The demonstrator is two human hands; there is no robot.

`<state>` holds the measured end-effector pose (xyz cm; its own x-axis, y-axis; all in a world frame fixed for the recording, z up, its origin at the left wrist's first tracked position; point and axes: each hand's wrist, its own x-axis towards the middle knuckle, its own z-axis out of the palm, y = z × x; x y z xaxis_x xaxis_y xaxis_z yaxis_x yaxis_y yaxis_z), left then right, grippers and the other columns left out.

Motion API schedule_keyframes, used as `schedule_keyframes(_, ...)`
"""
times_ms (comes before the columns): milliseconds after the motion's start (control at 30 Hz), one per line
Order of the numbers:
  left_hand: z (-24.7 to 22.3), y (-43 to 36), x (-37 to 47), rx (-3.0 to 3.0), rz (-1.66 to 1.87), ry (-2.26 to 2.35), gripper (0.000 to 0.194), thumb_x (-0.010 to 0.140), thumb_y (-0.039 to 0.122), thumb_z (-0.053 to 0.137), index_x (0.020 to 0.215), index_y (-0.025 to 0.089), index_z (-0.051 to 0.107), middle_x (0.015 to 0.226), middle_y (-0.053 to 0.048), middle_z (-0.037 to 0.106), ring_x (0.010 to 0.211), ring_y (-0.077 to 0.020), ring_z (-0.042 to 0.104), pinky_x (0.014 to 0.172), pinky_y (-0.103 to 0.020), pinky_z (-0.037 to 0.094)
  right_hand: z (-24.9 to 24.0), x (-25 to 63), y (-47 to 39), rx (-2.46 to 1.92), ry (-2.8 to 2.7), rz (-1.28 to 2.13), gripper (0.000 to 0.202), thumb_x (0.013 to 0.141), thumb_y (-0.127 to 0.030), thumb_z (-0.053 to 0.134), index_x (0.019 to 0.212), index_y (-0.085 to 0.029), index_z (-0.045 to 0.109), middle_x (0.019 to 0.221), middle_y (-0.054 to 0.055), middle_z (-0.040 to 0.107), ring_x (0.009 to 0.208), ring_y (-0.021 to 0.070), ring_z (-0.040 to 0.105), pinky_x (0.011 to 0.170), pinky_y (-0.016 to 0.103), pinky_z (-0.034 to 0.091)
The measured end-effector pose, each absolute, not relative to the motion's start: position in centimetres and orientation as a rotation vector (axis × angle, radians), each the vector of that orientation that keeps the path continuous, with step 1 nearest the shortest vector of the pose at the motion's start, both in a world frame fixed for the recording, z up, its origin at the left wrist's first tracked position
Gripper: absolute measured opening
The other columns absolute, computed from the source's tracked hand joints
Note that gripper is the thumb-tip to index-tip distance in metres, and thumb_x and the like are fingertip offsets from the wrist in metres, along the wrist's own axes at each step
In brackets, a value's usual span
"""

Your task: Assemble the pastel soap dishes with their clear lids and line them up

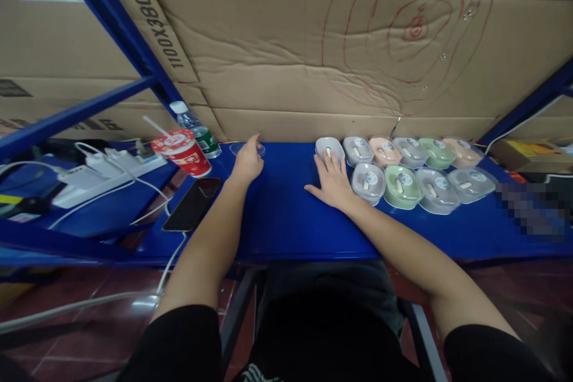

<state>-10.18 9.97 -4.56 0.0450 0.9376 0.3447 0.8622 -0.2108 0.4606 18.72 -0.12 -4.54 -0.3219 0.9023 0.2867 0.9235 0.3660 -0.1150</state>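
Your right hand (333,182) spreads open over a grey lidded box (328,143) right of centre, while your left hand (249,161) overlaps a clear dish (235,148) centre-left, grip unclear.

Tabletop (280,209) open centrally; containers (403,187) block right; cup (190,159) left.

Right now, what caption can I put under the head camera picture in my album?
Right hand over a grey box, left hand at something clear, on a blue table.
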Motion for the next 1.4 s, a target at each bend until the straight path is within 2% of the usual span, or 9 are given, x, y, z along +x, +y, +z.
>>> schedule_keyframes(133,-5.2,10.1,-10.9,2.161,0.644,2.029,0.069,0.075,0.007,0.058,0.141,0.027,0.063,0.111,-0.009,0.079,0.126,-0.0357,0.067,0.126,-0.069,0.021,-5.0,19.1,0.6,-1.701,-2.289,-0.052,0.093,0.099,-0.058,0.059,0.169,-0.004,0.029,0.175,0.029,0.028,0.165,0.0480,0.019,0.129,0.075,0.007)
schedule_keyframes(233,-5.2,10.1,-11.5,2.144,0.549,2.174,0.045,0.078,0.014,0.064,0.119,0.028,0.075,0.119,-0.013,0.077,0.126,-0.0416,0.065,0.123,-0.075,0.018,-5.0,19.2,0.2,-1.600,-2.308,-0.025,0.084,0.102,-0.050,0.056,0.168,-0.006,0.030,0.169,0.026,0.043,0.162,0.0440,0.031,0.128,0.076,0.001)
schedule_keyframes(333,-4.9,9.8,-11.7,2.086,0.536,2.276,0.037,0.080,0.026,0.070,0.117,0.025,0.076,0.130,-0.018,0.073,0.129,-0.0466,0.062,0.122,-0.080,0.014,-4.6,19.2,-0.4,-1.410,-2.367,0.001,0.075,0.103,-0.040,0.055,0.168,-0.010,0.033,0.160,0.022,0.056,0.156,0.0366,0.044,0.132,0.069,0.001)
schedule_keyframes(433,-4.5,9.5,-11.3,2.066,0.514,2.319,0.048,0.086,0.040,0.069,0.131,0.023,0.071,0.138,-0.021,0.069,0.135,-0.0479,0.056,0.123,-0.078,0.015,-4.2,19.1,-0.6,-1.295,-2.385,0.004,0.067,0.104,-0.037,0.055,0.165,-0.013,0.041,0.159,0.017,0.059,0.153,0.0329,0.047,0.134,0.065,0.006)
schedule_keyframes(533,-4.0,8.9,-10.1,2.121,0.489,2.326,0.058,0.091,0.050,0.066,0.139,0.019,0.067,0.148,-0.023,0.062,0.144,-0.0464,0.048,0.125,-0.072,0.021,-4.2,19.1,-0.6,-1.383,-2.354,-0.034,0.057,0.105,-0.043,0.057,0.156,-0.018,0.056,0.164,0.014,0.054,0.158,0.0388,0.040,0.131,0.071,0.013)
schedule_keyframes(633,-3.6,8.2,-8.3,2.229,0.595,2.238,0.060,0.093,0.051,0.066,0.142,0.017,0.066,0.153,-0.022,0.059,0.148,-0.0434,0.044,0.126,-0.062,0.027,-4.4,19.4,-0.5,-1.424,-2.412,0.012,0.043,0.109,-0.042,0.052,0.144,-0.024,0.069,0.162,0.010,0.058,0.155,0.0395,0.044,0.127,0.073,0.026)
schedule_keyframes(800,-3.5,6.5,-4.7,2.476,0.710,1.569,0.065,0.104,0.058,0.050,0.151,0.015,0.058,0.154,-0.017,0.061,0.146,-0.0345,0.051,0.125,-0.049,0.034,-4.7,20.0,-0.1,-1.232,-2.479,0.048,0.039,0.110,-0.038,0.052,0.140,-0.025,0.074,0.146,0.009,0.072,0.140,0.0304,0.062,0.120,0.053,0.046)
schedule_keyframes(1000,-4.3,5.3,-2.4,2.488,0.531,1.174,0.095,0.093,0.077,0.058,0.164,0.015,0.040,0.170,-0.023,0.041,0.157,-0.0391,0.041,0.127,-0.054,0.032,-5.4,20.5,0.8,-1.042,-2.305,0.158,0.029,0.107,-0.031,0.058,0.120,-0.023,0.083,0.123,0.008,0.082,0.123,0.0266,0.074,0.112,0.044,0.055)
schedule_keyframes(1400,-4.1,5.0,-2.2,2.352,0.614,1.111,0.117,0.077,0.063,0.084,0.170,0.021,0.027,0.177,-0.019,0.029,0.162,-0.0384,0.032,0.131,-0.053,0.030,-5.4,20.4,0.5,-1.017,-2.052,0.115,0.018,0.102,-0.034,0.069,0.101,-0.025,0.084,0.107,0.006,0.085,0.103,0.0255,0.079,0.101,0.044,0.060)
